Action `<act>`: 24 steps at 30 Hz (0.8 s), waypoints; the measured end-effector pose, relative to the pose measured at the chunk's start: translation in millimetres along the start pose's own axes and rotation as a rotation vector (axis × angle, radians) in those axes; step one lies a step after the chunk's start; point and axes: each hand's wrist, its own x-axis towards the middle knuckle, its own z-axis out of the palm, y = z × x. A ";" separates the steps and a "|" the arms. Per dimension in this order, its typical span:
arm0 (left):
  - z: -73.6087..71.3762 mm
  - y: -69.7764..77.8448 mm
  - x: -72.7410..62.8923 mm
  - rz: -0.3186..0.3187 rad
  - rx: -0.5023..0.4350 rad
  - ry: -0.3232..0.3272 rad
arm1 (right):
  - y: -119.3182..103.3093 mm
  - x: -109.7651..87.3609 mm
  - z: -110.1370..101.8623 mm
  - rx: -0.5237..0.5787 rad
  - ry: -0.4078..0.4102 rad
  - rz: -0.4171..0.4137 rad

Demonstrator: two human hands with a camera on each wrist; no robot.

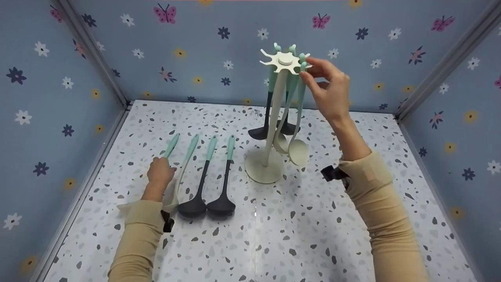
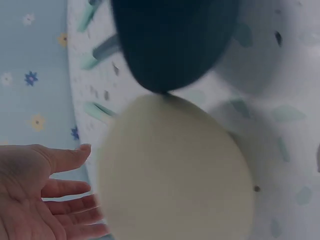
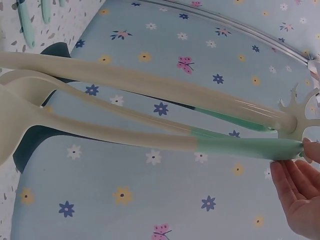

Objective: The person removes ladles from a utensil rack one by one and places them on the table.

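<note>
Head view: at the rack (image 1: 264,172) right of center, the right grip (image 1: 330,84) pinches a cream ladle (image 1: 298,152) by its top, apparently hanging it; the left grip (image 1: 160,172), fingers extended, hovers at the counter's (image 1: 313,235) leftmost utensil (image 1: 172,145). Next likely calls for releasing the seated ladle.

Leftmost utensil (image 1: 171,146) partly hidden by left sleeve (image 1: 141,223). Left wrist view: dark ladle (image 2: 175,42) cut off at top.

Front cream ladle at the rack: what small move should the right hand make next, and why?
Probably settle the ladle's mint handle into the rack before releasing: the right hand pinches its top there, and whether it's seated I can't tell.
</note>
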 end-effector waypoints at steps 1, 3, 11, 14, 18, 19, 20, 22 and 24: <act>-1.5 5.1 -1.0 0.018 -0.012 0.020 | 5.3 -0.2 0.0 -0.006 -0.003 -0.007; -5.2 15.7 -3.0 0.055 -0.028 0.056 | 13.3 -1.6 -0.3 -0.001 -0.006 -0.014; -27.4 64.3 -13.6 0.235 -0.104 0.221 | 18.7 -18.8 -2.2 0.018 -0.021 -0.031; -37.0 84.9 -21.0 0.297 -0.149 0.284 | 13.7 -28.8 -3.3 0.006 -0.024 -0.042; -50.9 112.0 -33.7 0.412 -0.197 0.360 | 14.7 -40.9 -3.7 -0.010 -0.026 -0.065; -54.6 118.5 -37.0 0.443 -0.206 0.377 | 16.5 -43.7 -3.7 -0.009 -0.027 -0.067; -58.6 125.1 -40.7 0.474 -0.215 0.390 | 18.7 -46.5 -3.7 -0.011 -0.026 -0.062; -67.1 137.6 -48.1 0.533 -0.238 0.409 | 24.2 -52.3 -3.4 -0.009 -0.028 -0.045; -75.4 149.5 -54.8 0.595 -0.260 0.431 | 30.6 -58.0 -3.0 0.003 -0.029 -0.020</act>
